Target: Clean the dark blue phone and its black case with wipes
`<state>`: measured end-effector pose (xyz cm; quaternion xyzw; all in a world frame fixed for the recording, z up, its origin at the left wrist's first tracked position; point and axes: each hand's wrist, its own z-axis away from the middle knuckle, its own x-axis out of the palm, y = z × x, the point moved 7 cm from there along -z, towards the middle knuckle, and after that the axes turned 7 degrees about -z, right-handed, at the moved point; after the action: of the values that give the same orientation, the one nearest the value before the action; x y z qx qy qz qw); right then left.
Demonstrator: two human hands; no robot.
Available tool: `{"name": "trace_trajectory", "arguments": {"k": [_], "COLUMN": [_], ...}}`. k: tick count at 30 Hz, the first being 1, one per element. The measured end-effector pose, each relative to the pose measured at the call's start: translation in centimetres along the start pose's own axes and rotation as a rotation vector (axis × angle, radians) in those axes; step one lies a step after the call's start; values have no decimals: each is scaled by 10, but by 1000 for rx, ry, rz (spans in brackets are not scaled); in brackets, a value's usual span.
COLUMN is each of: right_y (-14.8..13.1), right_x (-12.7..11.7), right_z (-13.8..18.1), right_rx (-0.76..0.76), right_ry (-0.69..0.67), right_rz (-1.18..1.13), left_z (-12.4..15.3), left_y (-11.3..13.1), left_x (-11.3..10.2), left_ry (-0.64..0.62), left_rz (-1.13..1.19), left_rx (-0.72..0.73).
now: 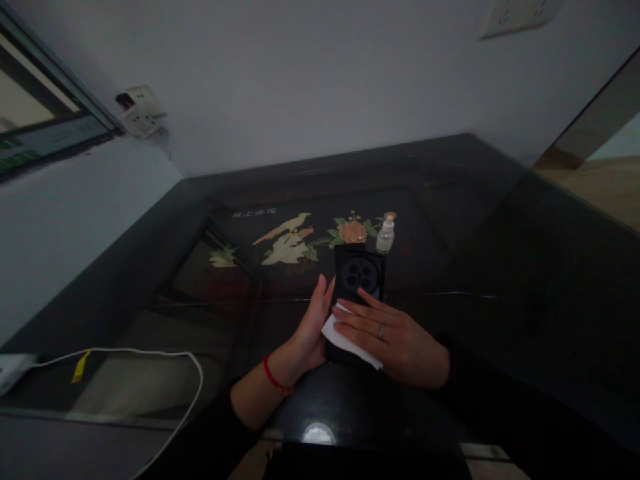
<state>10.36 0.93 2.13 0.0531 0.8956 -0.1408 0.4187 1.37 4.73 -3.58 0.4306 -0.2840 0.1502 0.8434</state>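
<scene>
A black smartphone [360, 270] with a large round camera module is tilted back-side up over the dark table. My left hand [311, 327], with a red bracelet at the wrist, grips its left edge, thumb pointing up along the side. Across the lower back of the phone lies a white cloth or tissue [350, 343]. My right hand [387, 333], wearing a ring, presses that white piece flat against the phone, its fingers pointing left. Just beyond the phone's upper right corner stands a small dropper bottle [385, 237] with a white top and label.
The glossy dark table [450, 193] carries a painted bird [285, 230] and flowers [351, 231]. A white cable [150, 351] with a yellow tag [81, 367] loops from a white plug or block [13, 370] at left. Wall sockets [143, 110] sit near the window.
</scene>
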Motion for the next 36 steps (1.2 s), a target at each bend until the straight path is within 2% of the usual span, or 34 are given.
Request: {"name": "trace_trajectory", "arguments": {"k": [4,6,12,17,21,28,31,36], "right_y": [-16,-15,12,1,-12,11,5,-13], "right_x": [3,0,-11,-4,-1,-11,-5,7], "right_z": [-1,0,2,0,0,0,-2,-2], "right_rx": [-146,-167,101,45,-73,146,86,-96], "right_ry": [-62,-41,143,86,20,151,104,-52], "right_rz": [-81,-88,84,19,-63,94,58,-93], "left_z": [0,0,4,4,3,6,5,0], "left_y": [5,4,-12,-7,-1,-9,-8,5], "left_x": [2,1,5,1,5,6,4,3], "left_ry": [-32,-20,-1,45,-73,17,26,-72], "left_rz": [16,29,69,75,109,140,120,106], "left_rx": [17,11,-14,42,97,81,82,109]}}
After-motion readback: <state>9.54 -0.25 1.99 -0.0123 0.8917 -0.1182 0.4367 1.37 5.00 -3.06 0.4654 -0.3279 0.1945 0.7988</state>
